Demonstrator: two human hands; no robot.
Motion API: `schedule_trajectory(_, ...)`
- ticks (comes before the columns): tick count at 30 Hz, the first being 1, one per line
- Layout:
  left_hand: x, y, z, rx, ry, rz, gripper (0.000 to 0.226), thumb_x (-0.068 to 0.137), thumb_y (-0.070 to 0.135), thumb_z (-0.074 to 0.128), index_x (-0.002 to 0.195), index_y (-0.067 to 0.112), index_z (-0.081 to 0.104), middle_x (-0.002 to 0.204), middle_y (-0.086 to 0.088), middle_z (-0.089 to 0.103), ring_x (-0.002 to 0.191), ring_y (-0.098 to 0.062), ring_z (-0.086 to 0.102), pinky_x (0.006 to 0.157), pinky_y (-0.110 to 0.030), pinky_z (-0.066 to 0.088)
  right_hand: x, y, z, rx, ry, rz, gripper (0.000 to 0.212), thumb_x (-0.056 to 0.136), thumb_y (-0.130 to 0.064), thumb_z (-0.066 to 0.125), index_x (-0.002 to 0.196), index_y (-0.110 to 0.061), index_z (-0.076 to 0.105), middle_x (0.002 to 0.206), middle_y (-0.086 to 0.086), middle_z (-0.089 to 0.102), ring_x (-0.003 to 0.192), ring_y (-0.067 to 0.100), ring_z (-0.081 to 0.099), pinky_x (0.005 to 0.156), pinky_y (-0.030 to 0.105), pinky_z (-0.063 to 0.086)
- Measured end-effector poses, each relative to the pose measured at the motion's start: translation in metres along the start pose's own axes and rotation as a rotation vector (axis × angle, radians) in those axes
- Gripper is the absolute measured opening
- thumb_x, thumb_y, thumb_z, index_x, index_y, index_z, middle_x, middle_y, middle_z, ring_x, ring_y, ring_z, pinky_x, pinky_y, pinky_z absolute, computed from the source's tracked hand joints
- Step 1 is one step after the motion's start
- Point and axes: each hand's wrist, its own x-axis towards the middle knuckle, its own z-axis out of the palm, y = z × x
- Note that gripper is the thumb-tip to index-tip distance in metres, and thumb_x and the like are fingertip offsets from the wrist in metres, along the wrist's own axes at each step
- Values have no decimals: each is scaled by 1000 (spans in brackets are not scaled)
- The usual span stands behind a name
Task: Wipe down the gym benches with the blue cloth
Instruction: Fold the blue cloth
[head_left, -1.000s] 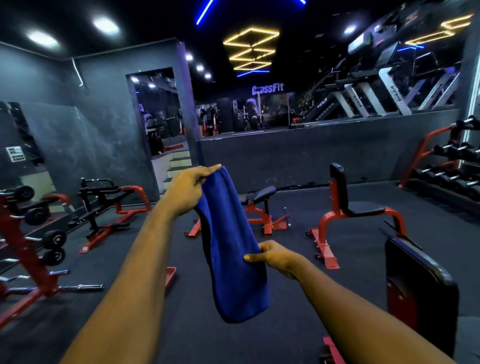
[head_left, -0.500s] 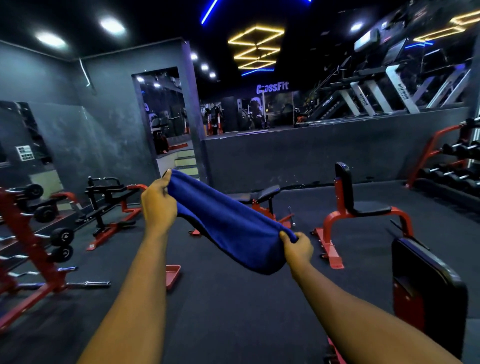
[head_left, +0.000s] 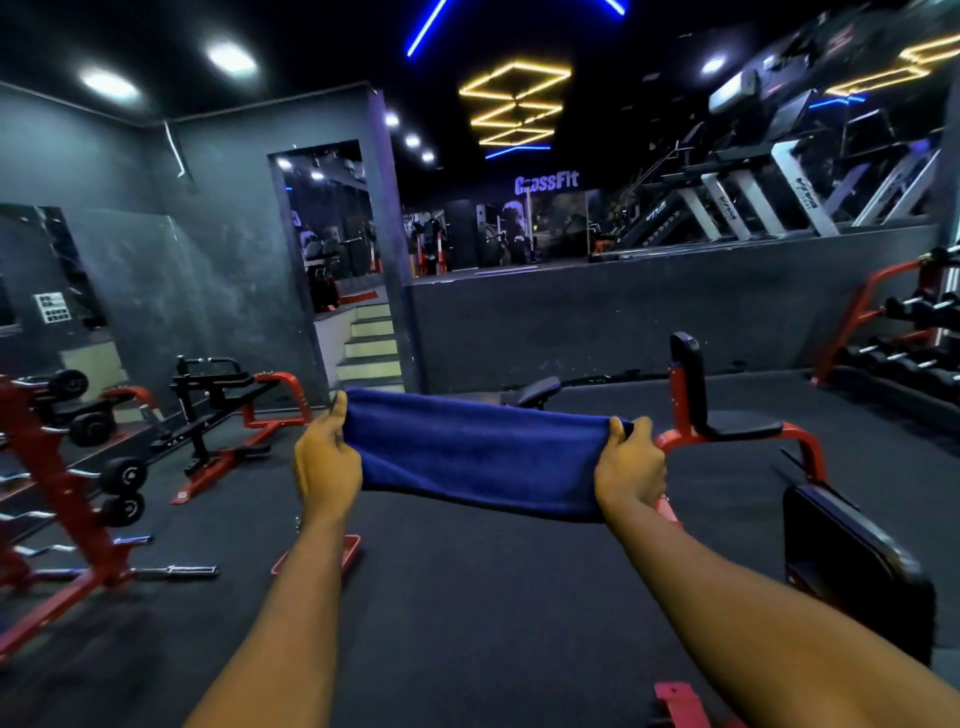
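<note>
Right hand (head_left: 628, 473) has come up level with left hand (head_left: 327, 467) since half a second back; blue cloth (head_left: 478, 452) now stretched flat between them, held in air. Both arms extended forward, each hand gripping one short end, thumbs on top edge. Open black floor (head_left: 467, 597) below and ahead. Red-framed seat bench (head_left: 737, 426) just behind right hand. Black padded bench (head_left: 841, 561) close beside right forearm. Flat bench (head_left: 535, 391) partly hidden behind cloth. Barbell rack (head_left: 57, 493) far left, dumbbell rack (head_left: 904, 332) far right.
</note>
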Motion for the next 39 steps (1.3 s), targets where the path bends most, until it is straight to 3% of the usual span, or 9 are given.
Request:
schedule_trajectory(2, -2, -6, 4, 90, -143, -81, 54, 91, -11, 39, 136, 12, 58, 109, -22, 66, 87, -32, 58, 77, -35, 43, 8, -1, -4, -76, -74, 84, 34, 102, -38, 49, 116, -7, 53, 116, 24, 62, 110, 44, 59, 86, 47, 46)
schedule_trajectory(5, -5, -4, 11, 159, -281, -153, 50, 92, -7, 41, 135, 12, 57, 123, -28, 62, 106, -39, 60, 94, -38, 44, 17, -4, -3, -125, -214, 175, 42, 97, -34, 62, 124, -3, 56, 130, 24, 58, 121, 42, 56, 95, 44, 46)
schedule_trajectory(10, -12, 18, 28, 239, -555, -141, 45, 95, 4, 50, 138, 13, 55, 136, -22, 56, 127, -34, 51, 105, -30, 35, 2, -28, 11, -71, -528, -28, 33, 86, -29, 76, 112, -9, 68, 115, 10, 67, 110, 28, 62, 92, 34, 50)
schedule_trajectory(17, -30, 62, 54, 175, -809, 97, 46, 97, 11, 53, 143, 16, 51, 140, -8, 57, 129, -22, 52, 98, -22, 38, -43, -63, 30, 170, -733, -185, 25, 87, -10, 74, 107, -13, 60, 91, 12, 67, 65, 17, 63, 52, 28, 55)
schedule_trajectory(20, -31, 67, 55, 104, -812, 74, 42, 100, 11, 47, 142, 16, 52, 136, -8, 59, 120, -20, 57, 89, -17, 39, -47, -67, 26, 169, -722, -223, 25, 89, -10, 71, 111, -12, 59, 85, 9, 67, 62, 14, 63, 60, 28, 59)
schedule_trajectory(25, -31, 64, 50, -142, -757, -70, 47, 98, 3, 35, 137, 25, 47, 98, -10, 68, 70, -20, 59, 63, -35, 48, -49, -69, 20, 215, -790, -184, 29, 92, -13, 68, 119, -10, 58, 97, 15, 69, 73, 19, 67, 68, 32, 61)
schedule_trajectory(32, -36, 74, 43, -398, -761, -157, 63, 88, -14, 24, 133, 29, 34, 103, -15, 65, 60, -35, 67, 56, -40, 58, -45, -69, 13, 205, -823, -249, 54, 75, -20, 85, 119, -15, 54, 91, 1, 65, 83, 9, 63, 66, 20, 51)
schedule_trajectory(37, -29, 59, 41, -328, -593, -125, 57, 88, -12, 33, 134, 20, 42, 110, -11, 63, 71, -32, 67, 54, -32, 54, -39, -71, 14, 207, -841, -330, 43, 82, -1, 70, 120, -15, 55, 82, 3, 66, 78, 15, 63, 77, 36, 56)
schedule_trajectory(39, -25, 46, 37, -249, -565, -121, 54, 87, -10, 43, 132, 19, 46, 115, -3, 60, 89, -25, 61, 70, -33, 51, -35, -74, 12, 231, -921, -394, 40, 85, 2, 64, 119, -16, 56, 90, 4, 64, 84, 17, 62, 79, 36, 55)
